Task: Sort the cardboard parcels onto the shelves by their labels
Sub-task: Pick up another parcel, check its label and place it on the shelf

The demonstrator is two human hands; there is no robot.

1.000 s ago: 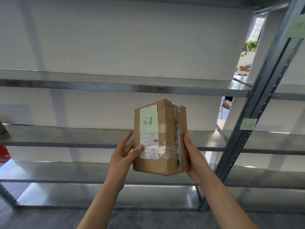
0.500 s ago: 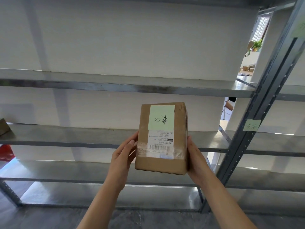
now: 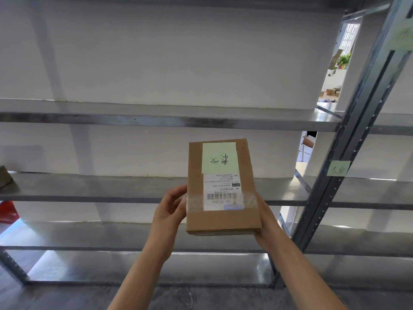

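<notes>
I hold a brown cardboard parcel (image 3: 223, 218) upright in front of the metal shelves (image 3: 134, 189). A green handwritten note (image 3: 219, 161) and a white barcode label (image 3: 222, 191) face me on its front. My left hand (image 3: 171, 209) grips the parcel's left side. My right hand (image 3: 267, 220) clasps its right side and lower corner. A green handwritten tag (image 3: 338, 168) is stuck on the dark shelf upright (image 3: 348, 153) to the right, and another green tag (image 3: 403, 36) sits higher on it.
Several grey metal shelf levels span the view against a white wall. Part of a brown box (image 3: 5, 179) shows at the far left on the middle shelf. Something red (image 3: 7, 212) lies below it. A second rack continues to the right.
The parcel has been turned so its labelled face points squarely at me, and it has tipped back slightly. Both hands stay on its sides.
</notes>
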